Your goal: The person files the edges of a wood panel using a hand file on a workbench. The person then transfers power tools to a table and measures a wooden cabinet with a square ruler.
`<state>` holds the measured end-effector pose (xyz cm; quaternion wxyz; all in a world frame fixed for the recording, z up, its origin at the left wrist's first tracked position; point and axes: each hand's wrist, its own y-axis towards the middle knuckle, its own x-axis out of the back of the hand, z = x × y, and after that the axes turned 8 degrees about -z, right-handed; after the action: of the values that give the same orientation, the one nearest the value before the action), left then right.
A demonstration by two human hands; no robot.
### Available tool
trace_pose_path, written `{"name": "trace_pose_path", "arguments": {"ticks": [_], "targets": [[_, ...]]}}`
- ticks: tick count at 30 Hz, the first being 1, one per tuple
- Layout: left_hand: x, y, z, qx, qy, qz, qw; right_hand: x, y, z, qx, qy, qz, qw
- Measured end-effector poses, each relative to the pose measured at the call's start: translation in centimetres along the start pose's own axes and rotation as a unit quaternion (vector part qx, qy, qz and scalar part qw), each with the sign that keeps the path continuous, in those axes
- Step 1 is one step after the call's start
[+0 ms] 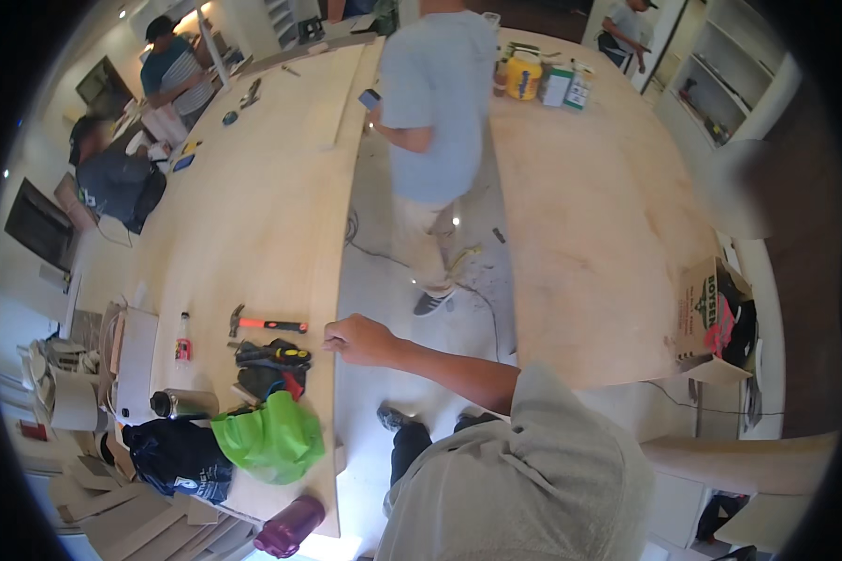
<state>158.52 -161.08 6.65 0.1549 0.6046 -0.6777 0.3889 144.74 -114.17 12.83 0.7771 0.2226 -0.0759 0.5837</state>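
Observation:
My right hand (357, 339) is closed, reaching across to the edge of the left table; what its fingers hold, if anything, is hidden. Just left of it lies a claw hammer (269, 324) with an orange and black handle, a small gap away. Below the hammer is a cluster of dark hand tools (267, 360), one with a yellow and black handle. A bright green bag (271, 439) sits nearer me. My left hand is out of view.
Left table (243, 206) also carries a small red-labelled bottle (183, 338), a metal flask (185, 404), a dark bag (173, 458) and a purple bottle (290, 526). A person (440, 112) stands between the tables. The right table (599, 234) bears containers (526, 77) and a cardboard box (702, 318). Cables cross the floor.

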Motion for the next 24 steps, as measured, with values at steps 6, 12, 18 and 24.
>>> {"name": "trace_pose_path", "arguments": {"ticks": [6,12,18,24], "targets": [[-15.4,-6.7,0.8,0.130,-0.071,0.196,0.969,11.2,-10.1,-4.3,-0.105,-0.099,0.000,0.990],[-17.6,-9.5,6.0,0.202,-0.083,0.247,0.944,17.5,-16.2,-4.6,-0.105,-0.156,-0.014,0.982],[-16.0,-9.7,9.1,0.194,-0.098,0.259,0.941,19.6,-13.9,0.8,-0.028,-0.150,-0.073,0.986],[-12.4,-7.6,8.2,0.104,-0.185,0.178,0.961,13.8,-18.5,3.9,-0.107,-0.195,-0.041,0.974]]}}
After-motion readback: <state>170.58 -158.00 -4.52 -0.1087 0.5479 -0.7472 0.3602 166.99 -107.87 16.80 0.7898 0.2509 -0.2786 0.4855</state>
